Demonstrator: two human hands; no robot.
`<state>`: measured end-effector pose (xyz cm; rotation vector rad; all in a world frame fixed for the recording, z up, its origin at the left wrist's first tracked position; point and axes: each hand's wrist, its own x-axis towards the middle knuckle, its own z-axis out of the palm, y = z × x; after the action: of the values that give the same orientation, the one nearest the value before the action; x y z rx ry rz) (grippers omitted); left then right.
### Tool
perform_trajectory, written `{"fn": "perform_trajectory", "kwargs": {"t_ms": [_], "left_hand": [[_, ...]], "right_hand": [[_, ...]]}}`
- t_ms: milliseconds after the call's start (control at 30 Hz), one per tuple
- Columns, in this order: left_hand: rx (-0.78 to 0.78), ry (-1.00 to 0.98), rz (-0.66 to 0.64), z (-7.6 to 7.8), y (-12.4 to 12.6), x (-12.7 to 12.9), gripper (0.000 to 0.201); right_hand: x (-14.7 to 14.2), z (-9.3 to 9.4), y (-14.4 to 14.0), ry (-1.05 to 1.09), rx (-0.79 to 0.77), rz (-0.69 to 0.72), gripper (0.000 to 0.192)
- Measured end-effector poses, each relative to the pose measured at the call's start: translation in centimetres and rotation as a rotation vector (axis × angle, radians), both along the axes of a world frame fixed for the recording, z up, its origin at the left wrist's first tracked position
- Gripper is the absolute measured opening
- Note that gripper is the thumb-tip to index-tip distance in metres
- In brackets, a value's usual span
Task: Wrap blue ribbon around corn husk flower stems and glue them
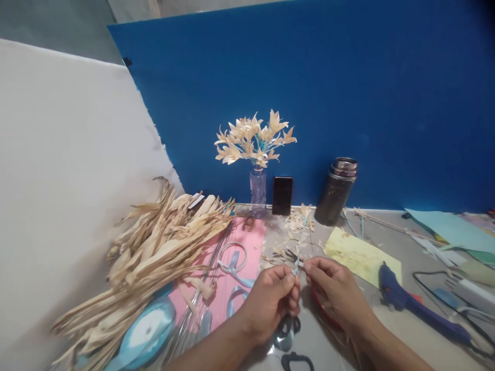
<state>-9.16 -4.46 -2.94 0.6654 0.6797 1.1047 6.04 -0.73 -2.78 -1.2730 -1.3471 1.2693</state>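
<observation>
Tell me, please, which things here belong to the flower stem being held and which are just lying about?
In use: left hand and right hand pinching the husk flower stem; dried husks; blue ribbon; glue gun.

Lying about: phone; flask; finished flowers in vase; yellow paper.

Both forearms come up from the bottom edge of the view and converge toward the middle. The left hand (pixel 270 301) is curled into a loose fist, knuckles up, with its thumb and fingertips (pixel 289 281) pinched together at the top. The right hand (pixel 335 291) lies back up, its wrist angled inward, its fingers bent and its fingertips (pixel 308 266) drawn into a pinch just beside those of the left. The two pinches nearly meet, a narrow gap between them.
</observation>
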Motion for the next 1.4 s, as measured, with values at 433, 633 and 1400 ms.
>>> {"fn": "perform_trajectory", "kwargs": {"t_ms": [433,633,1400], "left_hand": [[0.058,0.160,0.226,-0.5,0.6,-0.3,0.031],[0.075,0.245,0.286,-0.9,0.9,-0.7,0.031],[0.443,0.731,0.507,-0.6,1.1,-0.9,0.010]], "right_hand": [[0.7,0.3,0.3,-0.367,0.232,0.105,0.033],[0.0,0.8,-0.4,-0.283,0.170,0.209,0.034],[-1.0,-1.9,0.2,-0.180,0.192,0.260,0.021]]}}
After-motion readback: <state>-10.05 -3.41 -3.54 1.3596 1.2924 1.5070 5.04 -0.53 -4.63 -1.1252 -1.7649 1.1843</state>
